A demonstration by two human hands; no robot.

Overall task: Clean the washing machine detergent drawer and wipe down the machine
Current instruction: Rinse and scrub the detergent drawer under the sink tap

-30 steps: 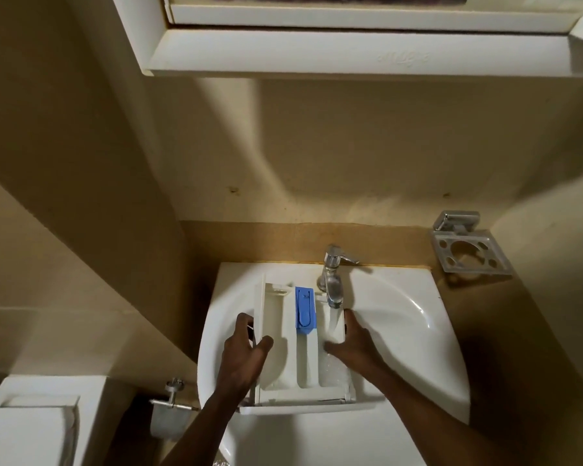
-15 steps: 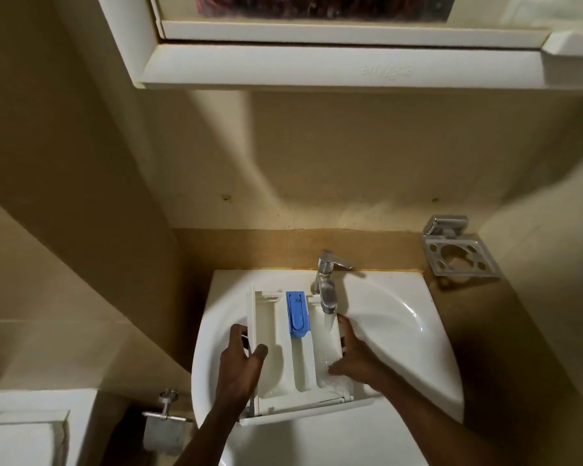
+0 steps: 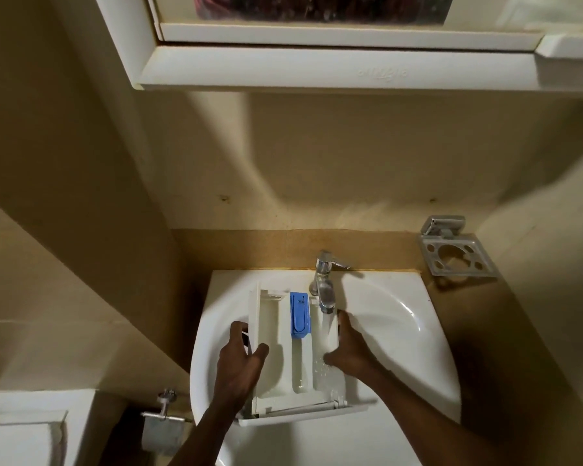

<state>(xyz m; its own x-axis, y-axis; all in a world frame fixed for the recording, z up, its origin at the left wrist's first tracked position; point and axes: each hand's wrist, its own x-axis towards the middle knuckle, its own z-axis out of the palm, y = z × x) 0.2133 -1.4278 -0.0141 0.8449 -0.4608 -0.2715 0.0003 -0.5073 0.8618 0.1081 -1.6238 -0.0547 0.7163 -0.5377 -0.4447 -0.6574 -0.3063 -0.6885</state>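
Detergent drawer: a white plastic detergent drawer (image 3: 276,331) is held over the bowl of the sink, in the lower middle of the frame, with its front panel (image 3: 300,417) turned toward the bottom edge of the frame.
Compartments: three long compartments are seen side by side; a blue insert (image 3: 299,317) is seated at the far end of the middle one.
Water: a stream of water (image 3: 327,331) is seen falling from the tap into the rightmost compartment, where bubbles and pooled water are visible.
Left hand: the drawer's left wall is gripped by the left hand (image 3: 239,364); its fingers (image 3: 238,331) are curled round the outer side and the thumb is laid over the wall into the left compartment.
Right hand: the drawer's right wall is held by the right hand (image 3: 352,353); the fingers (image 3: 344,321) are stretched along the outside and the thumb is tucked into the wet compartment.
Tap: a chrome tap (image 3: 323,287) is mounted at the back of the sink, its spout placed directly above the drawer's far right corner.
Sink: a white corner sink (image 3: 398,290) is fixed against beige walls.
Right of frame: a chrome toothbrush holder (image 3: 451,255) is fixed to the wall, well apart from the tap.
Top of frame: a white cabinet (image 3: 317,65) is hung above the sink.
Lower left of frame: a white cistern (image 3: 24,428) and a metal roll holder (image 3: 164,415) are seen beside the sink.
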